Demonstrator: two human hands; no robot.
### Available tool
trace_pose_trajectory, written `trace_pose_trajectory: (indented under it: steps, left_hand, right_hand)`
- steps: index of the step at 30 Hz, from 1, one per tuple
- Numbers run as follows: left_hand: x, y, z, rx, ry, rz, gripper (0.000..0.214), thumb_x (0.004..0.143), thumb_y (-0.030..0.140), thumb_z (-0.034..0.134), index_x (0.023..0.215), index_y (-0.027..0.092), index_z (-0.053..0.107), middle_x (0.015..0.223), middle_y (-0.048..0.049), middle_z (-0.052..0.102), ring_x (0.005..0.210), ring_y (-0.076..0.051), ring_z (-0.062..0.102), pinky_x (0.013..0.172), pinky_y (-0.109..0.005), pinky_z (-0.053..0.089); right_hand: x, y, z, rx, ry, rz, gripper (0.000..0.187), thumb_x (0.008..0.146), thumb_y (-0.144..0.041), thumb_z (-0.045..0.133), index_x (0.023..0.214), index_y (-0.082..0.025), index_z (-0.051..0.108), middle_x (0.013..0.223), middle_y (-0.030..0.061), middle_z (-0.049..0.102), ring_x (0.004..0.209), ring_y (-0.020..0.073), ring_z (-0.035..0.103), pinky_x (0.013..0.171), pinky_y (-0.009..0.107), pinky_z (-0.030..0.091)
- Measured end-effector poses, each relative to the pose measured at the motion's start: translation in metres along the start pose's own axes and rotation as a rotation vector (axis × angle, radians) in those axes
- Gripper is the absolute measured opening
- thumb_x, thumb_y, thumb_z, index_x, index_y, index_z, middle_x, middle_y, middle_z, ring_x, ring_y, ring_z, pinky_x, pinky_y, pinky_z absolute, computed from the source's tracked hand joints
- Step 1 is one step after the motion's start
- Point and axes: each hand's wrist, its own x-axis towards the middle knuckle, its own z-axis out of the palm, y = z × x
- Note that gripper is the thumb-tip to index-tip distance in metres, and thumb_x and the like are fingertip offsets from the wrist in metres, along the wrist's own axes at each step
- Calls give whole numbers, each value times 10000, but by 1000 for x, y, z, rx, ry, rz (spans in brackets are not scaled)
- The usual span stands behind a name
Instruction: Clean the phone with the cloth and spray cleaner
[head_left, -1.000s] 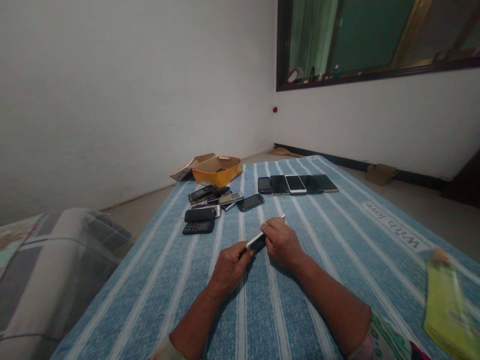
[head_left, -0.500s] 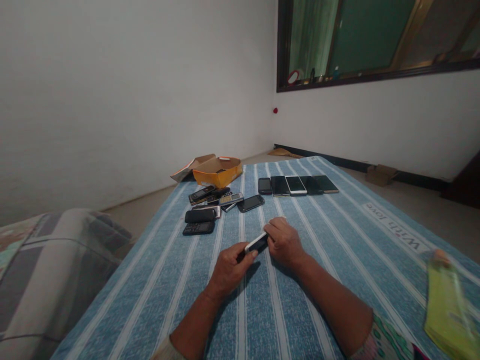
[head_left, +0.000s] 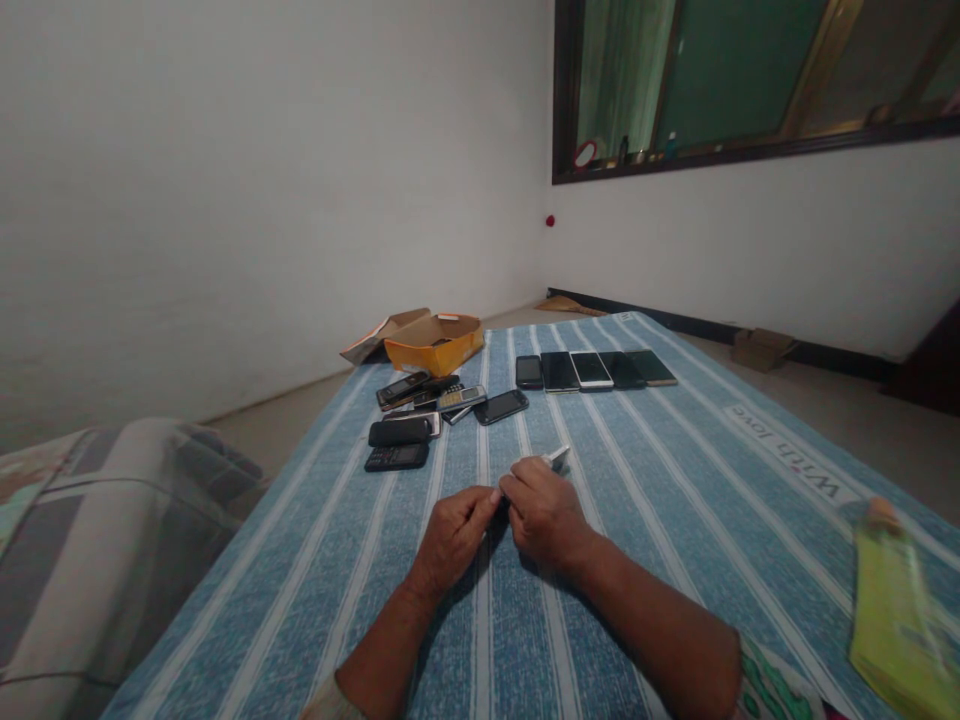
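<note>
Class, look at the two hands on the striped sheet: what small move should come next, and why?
Probably the left hand lets go, so the right hand can carry the white-edged phone forward. Both hands pinch it low over the striped sheet, and the row of flat phones beyond has bare sheet beside it.

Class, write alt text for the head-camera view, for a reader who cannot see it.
The left hand and right hand hold a small phone over a blue striped cloth. Beyond lie a heap of old phones, a row of five smartphones and an open orange box.
</note>
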Motion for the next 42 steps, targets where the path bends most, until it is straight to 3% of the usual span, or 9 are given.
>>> trace_pose_trajectory:
  steps: [18,31,42]
  left_hand:
    - [1,-4,2,12,26,-24,421,938,444,442,604,198,510,589,25,466,582,-140,463,588,-265,373]
    - [0,0,2,3,34,-4,454,942,474,442,602,193,549,587,14,512,579,-146,473,595,-269,408]
    - [2,-3,1,16,45,-31,412,931,446,449,666,184,624,607,0,559,592,-154,515,610,-264,421]
  right_hand:
    - [-1,39,-5,-34,50,141,223,738,1,496,729,-202,587,780,63,563,808,220,484,710,314,412]
    - [1,-11,2,68,31,12,192,850,-59,450,833,-176,601,820,84,557,851,240,493,796,351,444]
    - [0,20,-1,58,35,120,243,752,-10,486,843,-201,604,855,75,584,901,236,532,818,343,475]
